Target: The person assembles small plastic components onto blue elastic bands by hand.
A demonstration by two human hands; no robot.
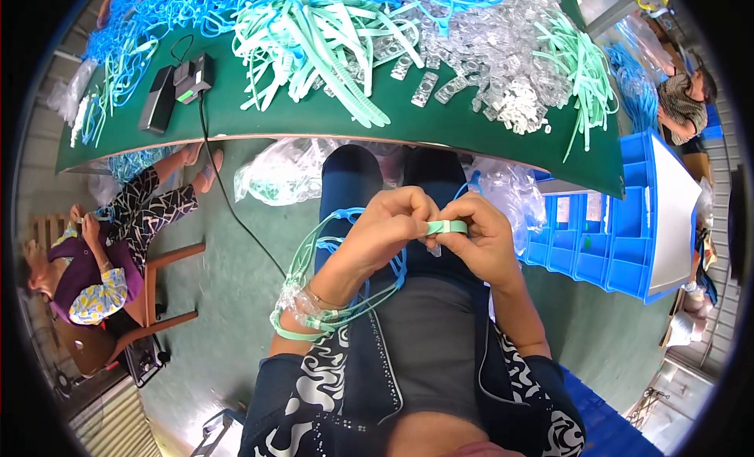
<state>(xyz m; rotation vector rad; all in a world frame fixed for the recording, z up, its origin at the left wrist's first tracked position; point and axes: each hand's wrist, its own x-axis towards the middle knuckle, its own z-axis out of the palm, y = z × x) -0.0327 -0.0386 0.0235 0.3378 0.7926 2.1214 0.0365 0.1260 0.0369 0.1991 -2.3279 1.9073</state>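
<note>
Above my lap, both hands pinch one light green strap (457,226), bent into a small loop with a small white piece (440,227) on it. My left hand (383,227) is closed on one end, fingertips pressed together. On the other side, my right hand (485,238) grips the loop between thumb and fingers. Finished-looking loops of green and blue straps (302,268) hang around my left wrist and forearm, with transparent plastic buckles (294,300) among them. A bit of blue cord shows behind my right fingers; where it leads is hidden.
On the green table (298,119) ahead lie heaps of green straps (314,44), blue cords (157,25), transparent plastic pieces (503,40) and small white parts (518,107). A black device (192,80) trails a cable. Blue bins (605,229) stand right. People sit left (94,268) and far right (685,99).
</note>
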